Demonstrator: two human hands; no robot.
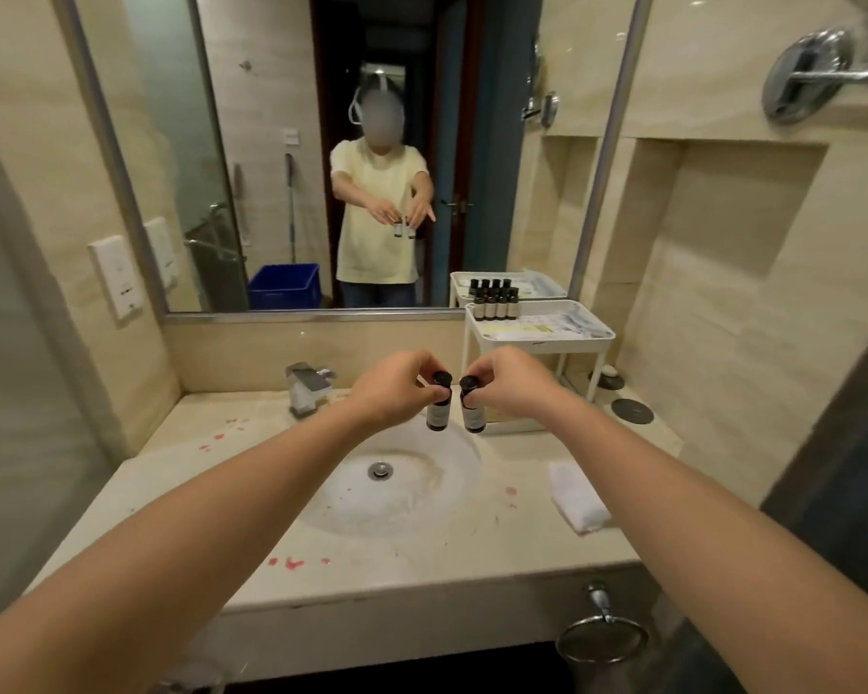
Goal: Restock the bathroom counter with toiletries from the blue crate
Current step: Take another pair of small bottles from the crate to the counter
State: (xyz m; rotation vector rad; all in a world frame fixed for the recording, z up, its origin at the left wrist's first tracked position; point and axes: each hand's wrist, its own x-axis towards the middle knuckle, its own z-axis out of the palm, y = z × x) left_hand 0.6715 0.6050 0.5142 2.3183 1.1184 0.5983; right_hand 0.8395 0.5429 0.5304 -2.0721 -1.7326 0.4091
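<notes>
2 small dark bottles are held upright above the sink (pixel 422 508), side by side and just apart. The left bottle (pixel 439 413) is pinched at its black cap by the curled fingers and thumb of the left hand (pixel 397 388). The right bottle (pixel 473 415) is gripped the same way by the right hand (pixel 509 383). The blue crate (pixel 284 287) is seen only in the mirror (pixel 271 142) (on the floor behind the person). On the counter (pixel 497 543), a white rack (pixel 547 339) at the back right carries a row of bottles (pixel 497 307). A folded cloth (pixel 577 498) lies right of the sink, and a tap (pixel 306 388) stands at its back left.
</notes>
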